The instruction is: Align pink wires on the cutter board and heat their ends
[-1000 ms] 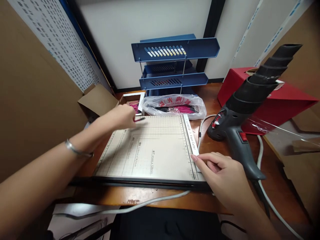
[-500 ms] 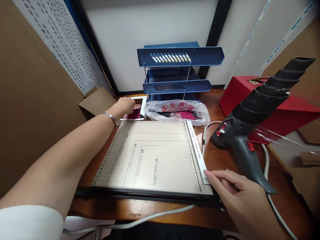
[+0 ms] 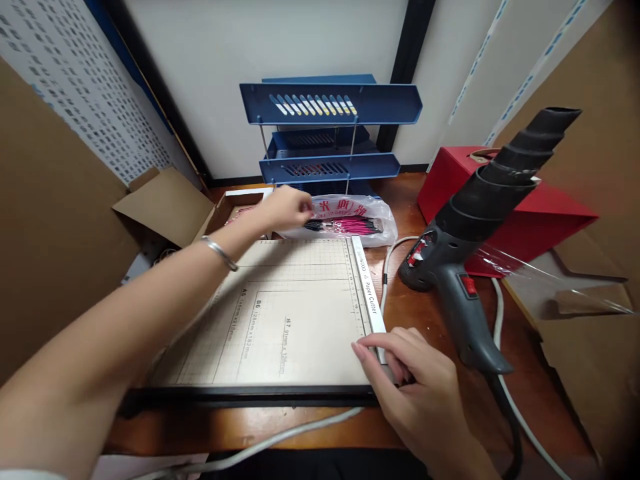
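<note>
A beige paper cutter [image 3: 280, 313] lies on the wooden desk before me. My right hand [image 3: 415, 387] rests with curled fingers on the near end of its white blade arm [image 3: 367, 293]. My left hand [image 3: 287, 208], a metal bangle on its wrist, reaches over the cutter's far edge toward a clear plastic bag of pink and black wires [image 3: 345, 220]. Its fingers are bent and close together; whether they hold anything I cannot make out. A small open box with more pink wires [image 3: 240, 208] sits just left of that hand.
A grey heat gun [image 3: 470, 220] stands right of the cutter, its white cord [image 3: 510, 400] trailing along the desk. Behind are a blue stacked letter tray [image 3: 330, 133] and a red box [image 3: 505, 200]. An open cardboard box [image 3: 165, 203] and cardboard panels stand at the left.
My left hand has left the small box and moved right toward the plastic bag. My right hand slid slightly up the blade arm's end. The camera shifted a little.
</note>
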Demonstrator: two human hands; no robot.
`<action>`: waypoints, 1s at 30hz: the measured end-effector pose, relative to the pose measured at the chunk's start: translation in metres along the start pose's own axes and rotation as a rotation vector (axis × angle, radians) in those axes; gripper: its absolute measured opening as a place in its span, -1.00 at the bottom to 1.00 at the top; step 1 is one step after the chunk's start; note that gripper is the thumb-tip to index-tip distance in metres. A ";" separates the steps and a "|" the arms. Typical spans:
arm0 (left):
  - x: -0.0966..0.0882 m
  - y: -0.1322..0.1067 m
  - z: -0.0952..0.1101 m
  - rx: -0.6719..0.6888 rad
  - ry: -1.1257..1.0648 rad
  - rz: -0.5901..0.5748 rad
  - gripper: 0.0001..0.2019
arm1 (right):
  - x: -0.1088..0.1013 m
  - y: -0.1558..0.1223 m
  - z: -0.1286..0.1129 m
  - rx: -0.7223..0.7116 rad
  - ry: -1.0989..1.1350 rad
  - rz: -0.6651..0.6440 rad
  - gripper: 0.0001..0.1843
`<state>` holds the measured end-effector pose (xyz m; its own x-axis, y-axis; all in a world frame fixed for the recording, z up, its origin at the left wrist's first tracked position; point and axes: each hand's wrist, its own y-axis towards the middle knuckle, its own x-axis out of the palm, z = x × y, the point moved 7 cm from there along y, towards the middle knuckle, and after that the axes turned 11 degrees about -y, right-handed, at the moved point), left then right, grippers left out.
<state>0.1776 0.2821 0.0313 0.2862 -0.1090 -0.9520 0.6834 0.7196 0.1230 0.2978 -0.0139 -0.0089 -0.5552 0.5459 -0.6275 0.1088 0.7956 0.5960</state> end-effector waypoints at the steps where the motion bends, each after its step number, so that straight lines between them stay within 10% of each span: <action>1: 0.017 0.011 0.019 0.036 -0.021 -0.037 -0.74 | 0.000 -0.001 -0.002 -0.013 0.015 0.003 -0.87; 5: 0.070 0.053 0.062 0.077 -0.076 -0.095 -0.79 | -0.007 -0.006 -0.001 -0.002 0.039 -0.004 -0.88; 10: 0.097 0.082 0.060 0.032 -0.105 -0.146 -0.81 | -0.017 -0.012 0.007 0.045 0.037 -0.040 -0.90; 30: 0.090 0.073 0.061 0.031 -0.190 -0.039 -0.87 | -0.039 -0.016 0.024 0.232 0.060 -0.085 -0.86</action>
<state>0.2939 0.2834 -0.0279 0.3789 -0.2658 -0.8864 0.7159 0.6912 0.0987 0.3373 -0.0420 -0.0057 -0.6176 0.4636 -0.6354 0.2425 0.8807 0.4069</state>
